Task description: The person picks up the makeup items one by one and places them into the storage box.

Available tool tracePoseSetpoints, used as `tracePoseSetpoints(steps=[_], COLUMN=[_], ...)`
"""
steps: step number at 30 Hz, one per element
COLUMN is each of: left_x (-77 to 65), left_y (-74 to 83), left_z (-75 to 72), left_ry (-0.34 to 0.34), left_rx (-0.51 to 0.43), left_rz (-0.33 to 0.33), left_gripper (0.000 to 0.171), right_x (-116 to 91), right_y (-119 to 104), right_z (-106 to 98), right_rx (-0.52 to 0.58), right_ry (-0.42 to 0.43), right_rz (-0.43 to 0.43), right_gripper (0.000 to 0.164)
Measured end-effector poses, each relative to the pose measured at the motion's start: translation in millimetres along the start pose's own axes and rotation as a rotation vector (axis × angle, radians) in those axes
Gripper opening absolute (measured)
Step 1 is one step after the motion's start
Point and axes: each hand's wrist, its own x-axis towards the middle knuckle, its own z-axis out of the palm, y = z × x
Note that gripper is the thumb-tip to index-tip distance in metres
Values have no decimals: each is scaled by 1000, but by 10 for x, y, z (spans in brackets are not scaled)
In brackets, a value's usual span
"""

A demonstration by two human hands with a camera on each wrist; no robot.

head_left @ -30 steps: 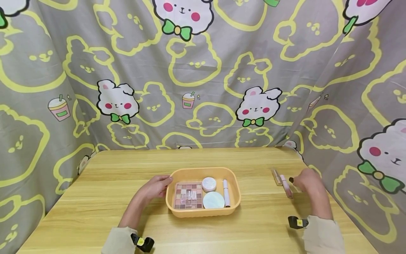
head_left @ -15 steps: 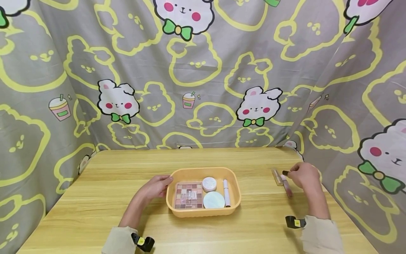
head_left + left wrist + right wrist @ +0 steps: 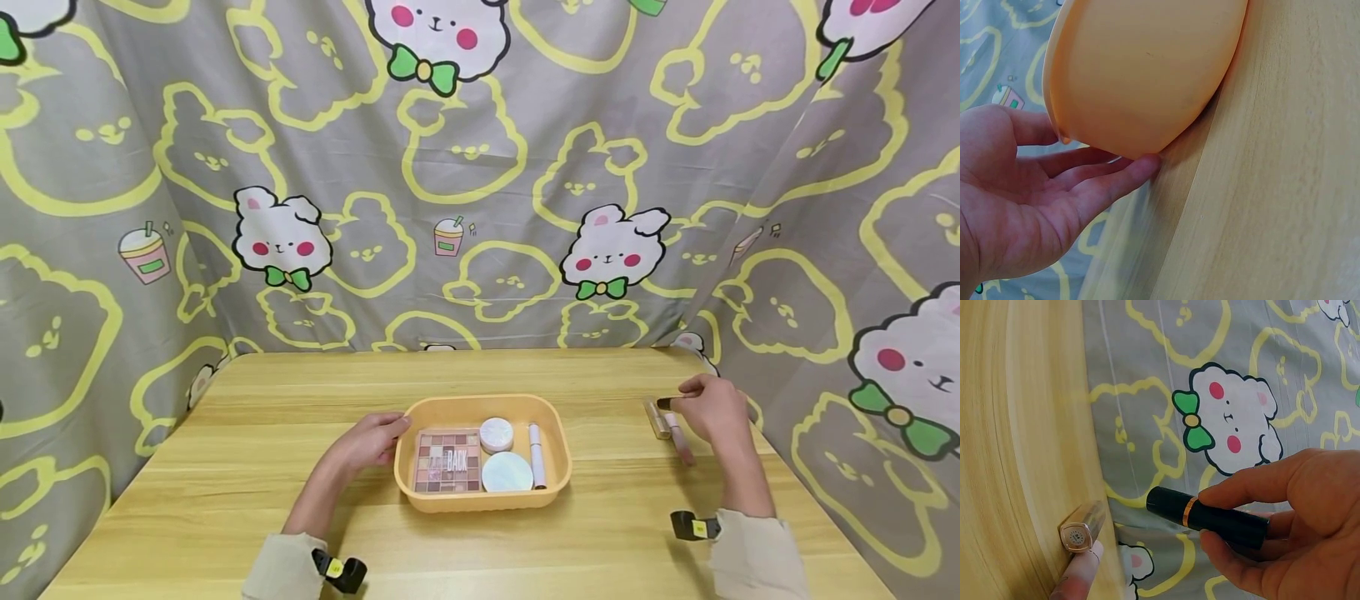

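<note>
A peach-orange plastic basket [image 3: 482,502] stands mid-table, holding an eyeshadow palette [image 3: 447,462], a small round jar [image 3: 497,435], a pale round compact [image 3: 507,472] and a white tube [image 3: 537,456]. My left hand [image 3: 371,442] grips its left end, thumb at the rim and fingers against the outer wall [image 3: 1147,75]. In my right hand [image 3: 716,408], thumb and fingers pinch a black lipstick [image 3: 1207,515] with a gold band, held above the table at the right. Below it lie a gold-and-clear tube [image 3: 657,419] and a pink lip gloss tube [image 3: 680,439].
The wooden table [image 3: 300,383] ends at patterned grey curtains [image 3: 480,308] behind and on both sides. Each sleeve carries a black wrist camera [image 3: 341,573] near the cuff.
My right hand has moved left and slightly away from me with the lipstick, over the two tubes. My left hand and the basket have kept their places.
</note>
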Motion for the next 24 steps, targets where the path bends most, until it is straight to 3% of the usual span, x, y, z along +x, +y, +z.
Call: tracePoseSetpoints(steps=[12, 24], left_x=[7, 14], left_y=[3, -11], left_z=[-8, -17], left_ry=[-9, -11], left_rx=[-3, -3], left_rz=[7, 18], left_gripper=[51, 50], right_x=[10, 4], right_y=[-51, -55], right_z=[35, 81], right_rx=[38, 51], right_ry=[85, 151], right_rz=[9, -50], right_gripper=[38, 22])
